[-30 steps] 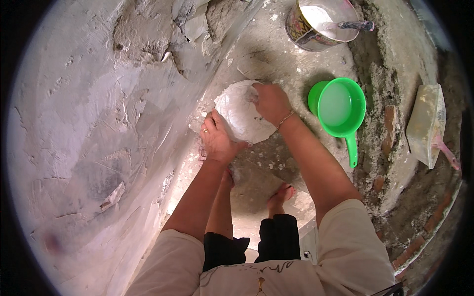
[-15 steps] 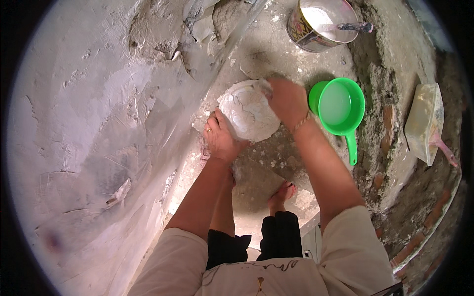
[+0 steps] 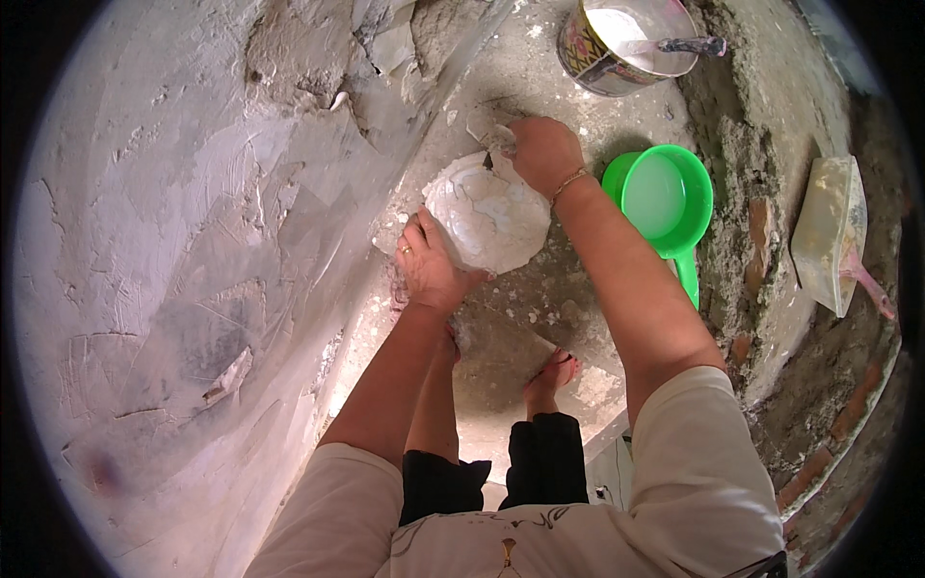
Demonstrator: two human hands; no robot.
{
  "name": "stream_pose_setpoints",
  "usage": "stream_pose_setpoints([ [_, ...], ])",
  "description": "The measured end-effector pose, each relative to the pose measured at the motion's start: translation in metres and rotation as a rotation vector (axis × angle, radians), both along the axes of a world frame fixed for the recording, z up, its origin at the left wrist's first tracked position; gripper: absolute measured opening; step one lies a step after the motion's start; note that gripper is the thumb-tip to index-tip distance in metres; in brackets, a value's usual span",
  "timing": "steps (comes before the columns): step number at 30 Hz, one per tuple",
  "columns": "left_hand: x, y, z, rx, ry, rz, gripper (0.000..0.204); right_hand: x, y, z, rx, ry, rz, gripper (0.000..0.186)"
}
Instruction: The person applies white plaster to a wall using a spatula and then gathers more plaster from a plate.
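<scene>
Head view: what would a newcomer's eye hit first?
The bright green dipper of cloudy liquid, right of the right hand. Then the round white paste mass near the middle, its left edge under the left hand, and the patterned bucket at top.

Green dipper (image 3: 699, 204) (cloudy liquid (image 3: 653, 196) inside), patterned bucket (image 3: 590, 63).

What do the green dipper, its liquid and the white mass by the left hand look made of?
Green dipper: likely plastic; glossy, evenly coloured.
Liquid: milky white, perhaps cloudy water; can't confirm.
White mass at the left hand: possibly plaster or filler paste; pale, slightly shiny, uneven surface with a ragged edge.
</scene>
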State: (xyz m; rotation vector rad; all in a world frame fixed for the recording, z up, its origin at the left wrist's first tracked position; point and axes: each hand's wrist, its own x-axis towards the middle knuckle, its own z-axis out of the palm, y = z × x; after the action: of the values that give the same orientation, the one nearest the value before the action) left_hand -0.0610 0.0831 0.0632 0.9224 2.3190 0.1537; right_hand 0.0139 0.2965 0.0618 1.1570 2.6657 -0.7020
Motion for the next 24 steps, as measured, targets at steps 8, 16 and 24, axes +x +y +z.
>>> stream_pose_setpoints([
  [8,-0.001,0.003,-0.002,-0.046,0.001,-0.01,0.135,-0.015,0.004,-0.017,0.013,-0.004,0.004,0.023],
  [16,0.002,0.005,-0.007,-0.004,0.014,-0.043,0.136,-0.012,0.014,-0.021,-0.016,-0.04,0.055,0.037],
  [24,-0.004,-0.004,-0.005,-0.016,-0.014,0.004,0.135,0.014,-0.051,0.033,0.052,0.088,0.13,0.02],
])
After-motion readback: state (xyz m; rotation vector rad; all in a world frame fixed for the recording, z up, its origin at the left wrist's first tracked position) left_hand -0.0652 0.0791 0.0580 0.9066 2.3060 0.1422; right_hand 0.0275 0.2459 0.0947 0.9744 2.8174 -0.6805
